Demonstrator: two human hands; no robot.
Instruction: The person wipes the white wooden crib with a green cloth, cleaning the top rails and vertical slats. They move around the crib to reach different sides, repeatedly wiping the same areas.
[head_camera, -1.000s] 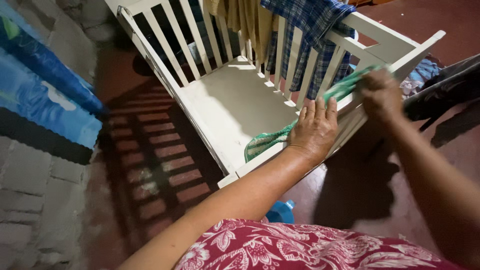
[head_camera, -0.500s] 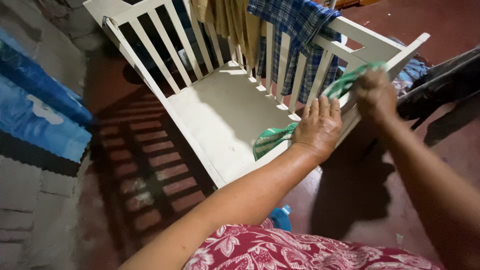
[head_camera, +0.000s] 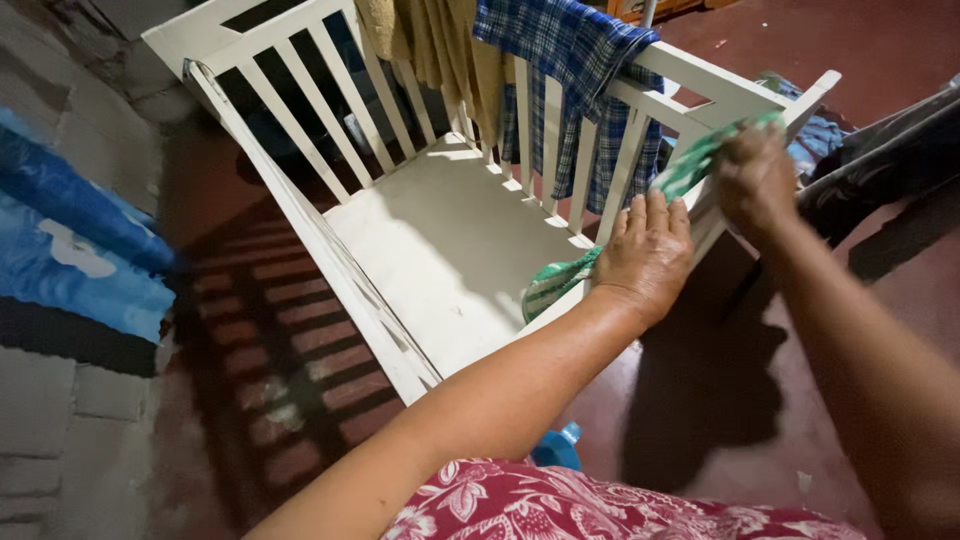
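Crib (head_camera: 440, 250) shifted left; right hand (head_camera: 755, 180) fingers clamped on green-white cloth (head_camera: 690, 165), left hand (head_camera: 645, 255) flat, fingers together.

Green cloth (head_camera: 560, 280): middle stretch hidden under the left hand (head_camera: 645, 255). Right hand (head_camera: 755, 180): motion-blurred, fingers indistinct. Blue plaid cloth (head_camera: 570, 45) and tan cloth (head_camera: 430, 40): tops cut by upper edge. Blue bottle cap (head_camera: 560, 450): body hidden (behind floral dress (head_camera: 560, 505)). Dark object (head_camera: 890, 160): cut off at right, unidentifiable.

A green and white cloth (head_camera: 690, 160) lies stretched along the end rail of a white slatted crib (head_camera: 440, 240), pinned under both grips, its tail drooping inside.
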